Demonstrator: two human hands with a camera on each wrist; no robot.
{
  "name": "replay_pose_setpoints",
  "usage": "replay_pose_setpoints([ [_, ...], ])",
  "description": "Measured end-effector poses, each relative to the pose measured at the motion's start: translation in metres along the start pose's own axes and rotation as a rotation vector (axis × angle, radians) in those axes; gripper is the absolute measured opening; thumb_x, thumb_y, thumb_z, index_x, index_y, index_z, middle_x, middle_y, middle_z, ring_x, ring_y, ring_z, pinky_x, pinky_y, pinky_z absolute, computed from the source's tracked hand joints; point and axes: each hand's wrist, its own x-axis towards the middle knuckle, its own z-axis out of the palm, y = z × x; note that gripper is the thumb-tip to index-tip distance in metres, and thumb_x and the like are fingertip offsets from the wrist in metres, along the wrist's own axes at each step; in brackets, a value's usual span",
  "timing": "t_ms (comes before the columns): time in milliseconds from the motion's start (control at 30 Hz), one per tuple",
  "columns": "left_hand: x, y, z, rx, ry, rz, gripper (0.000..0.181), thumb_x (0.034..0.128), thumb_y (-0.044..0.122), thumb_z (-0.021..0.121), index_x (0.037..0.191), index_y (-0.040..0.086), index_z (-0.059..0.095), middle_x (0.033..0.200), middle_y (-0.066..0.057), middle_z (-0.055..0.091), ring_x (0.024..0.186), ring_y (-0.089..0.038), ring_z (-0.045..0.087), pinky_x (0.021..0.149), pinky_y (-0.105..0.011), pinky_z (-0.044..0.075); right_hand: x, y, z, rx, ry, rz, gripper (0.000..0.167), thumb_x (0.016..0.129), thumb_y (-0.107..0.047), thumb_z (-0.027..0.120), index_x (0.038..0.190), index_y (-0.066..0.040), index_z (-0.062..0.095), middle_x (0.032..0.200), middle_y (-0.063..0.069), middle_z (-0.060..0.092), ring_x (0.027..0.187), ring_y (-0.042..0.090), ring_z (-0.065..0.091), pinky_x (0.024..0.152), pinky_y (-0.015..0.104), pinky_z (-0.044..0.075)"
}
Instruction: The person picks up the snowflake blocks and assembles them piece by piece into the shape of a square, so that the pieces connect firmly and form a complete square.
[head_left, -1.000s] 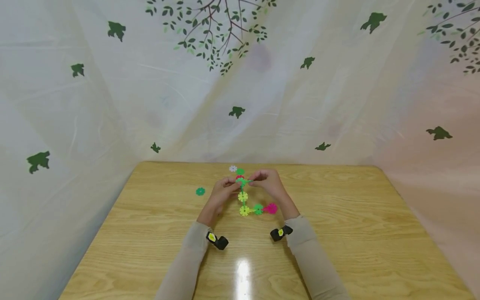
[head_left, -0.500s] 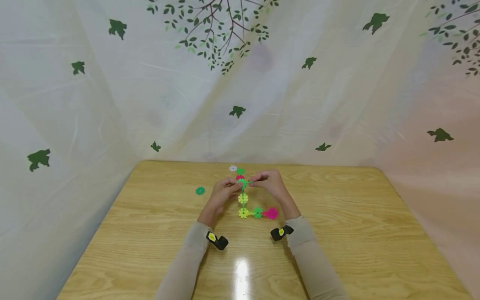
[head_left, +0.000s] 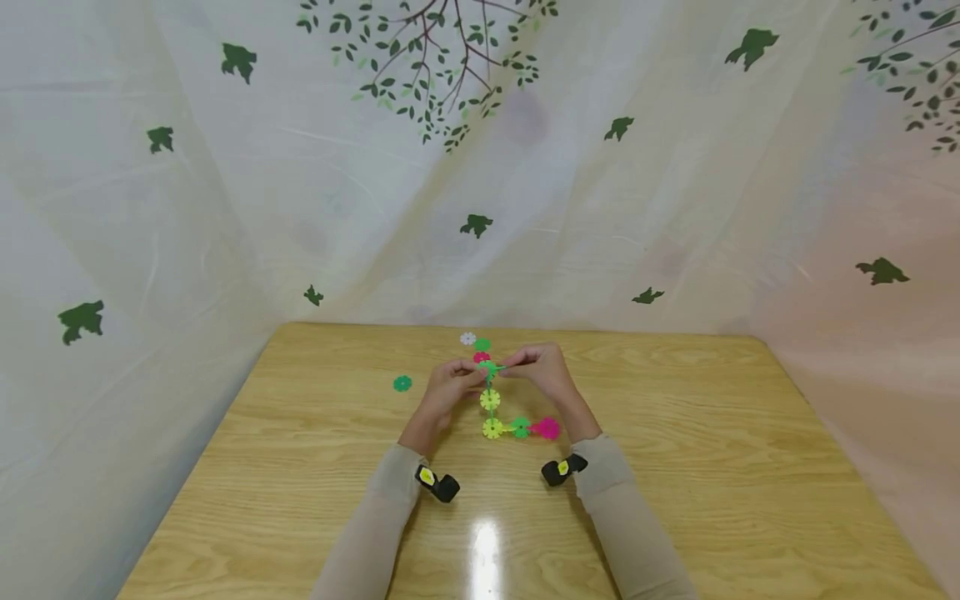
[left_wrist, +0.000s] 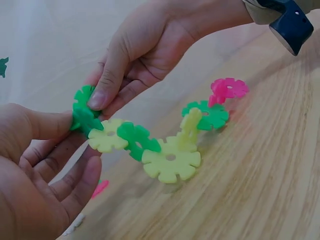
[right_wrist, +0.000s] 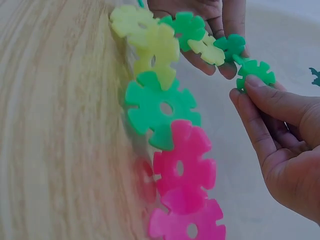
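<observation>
Flower-disc chain [left_wrist: 175, 171] in fingers [right_wrist: 252, 120], well within table's side edges [head_left: 816, 417]

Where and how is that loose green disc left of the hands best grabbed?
Pinch the green disc across opposite edges of its notched rim, from above: it seems to lie flat on the table, so the underside is probably unreachable.

The chain of linked yellow, green and magenta notched plastic flower discs [head_left: 490, 406] sits nearer the person [head_left: 367, 517] than one second ago. Its magenta end [head_left: 550, 429] has swung furthest that way. The left hand [head_left: 447, 387] and right hand [head_left: 544, 369] have shifted slightly likewise.
</observation>
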Motion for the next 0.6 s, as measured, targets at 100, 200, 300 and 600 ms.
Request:
replay_pose_setpoints([
  [100,-0.001,0.003,-0.001,0.017,-0.011,-0.006,0.013,0.0971,0.012,0.069,0.102,0.0,0.067,0.089,0.001,0.071,0.082,-0.013,0.068,0.078,-0.031,0.061,0.001,0.0,0.001,0.004,0.008,0.014,0.008,0.082,0.01,0.078,0.089,0.012,0.075,0.092,0.02,0.077,0.078,0.012,0.074,0.076,0.024,0.061],
  [200,0.0,0.003,-0.003,0.036,-0.037,-0.006,0.021,0.0986,0.013,0.067,0.11,-0.004,0.064,0.095,-0.002,0.072,0.085,-0.013,0.069,0.082,-0.033,0.061,0.002,-0.002,0.002,-0.001,0.011,0.022,0.006,0.082,0.009,0.079,0.085,0.005,0.077,0.088,0.015,0.077,0.076,0.009,0.072,0.076,0.024,0.061],
  [300,0.0,0.003,-0.006,0.057,-0.065,-0.004,0.028,0.0969,0.014,0.069,0.117,-0.004,0.063,0.103,-0.007,0.073,0.088,-0.012,0.069,0.085,-0.034,0.061,0.002,-0.003,0.003,-0.027,0.009,0.022,0.006,0.083,0.008,0.079,0.087,0.005,0.076,0.088,0.013,0.077,0.076,0.008,0.071,0.076,0.023,0.06],
  [600,-0.002,0.006,-0.016,0.126,-0.127,-0.01,0.04,0.0915,0.013,0.075,0.127,0.002,0.062,0.117,-0.012,0.071,0.091,-0.012,0.069,0.081,-0.03,0.06,0.001,-0.008,0.004,-0.171,-0.087,0.043,0.022,0.087,0.001,0.078,0.104,0.012,0.071,0.1,0.021,0.075,0.087,0.015,0.07,0.083,0.024,0.057],
])
